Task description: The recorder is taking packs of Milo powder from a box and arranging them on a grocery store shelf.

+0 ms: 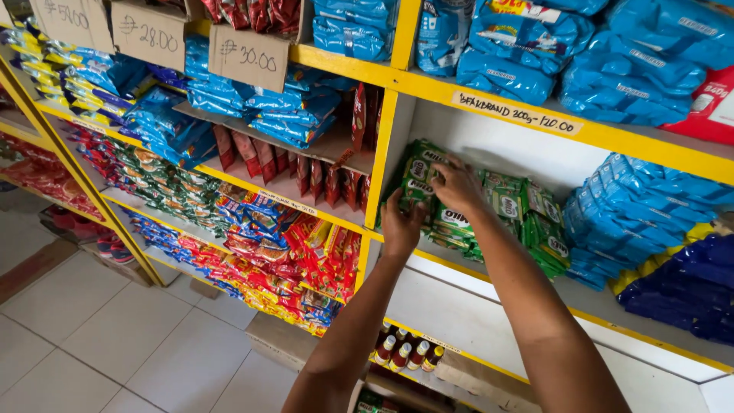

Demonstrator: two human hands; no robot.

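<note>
Here both hands are squaring up green sachets [428,200] at the shelf's [489,284] left end — left hand [401,226] and right hand [457,183] each grasping packs; next, probably, nudging them flush

Green sachets [501,210] lying stacked mid-shelf; blue bags [634,218] sitting just right; red packets [306,252] hanging lower left; cardboard price signs [248,57] leaning above.

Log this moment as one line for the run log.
left hand: on green foil sachets | right hand: on same stack | place: yellow-edged white shelf
</note>
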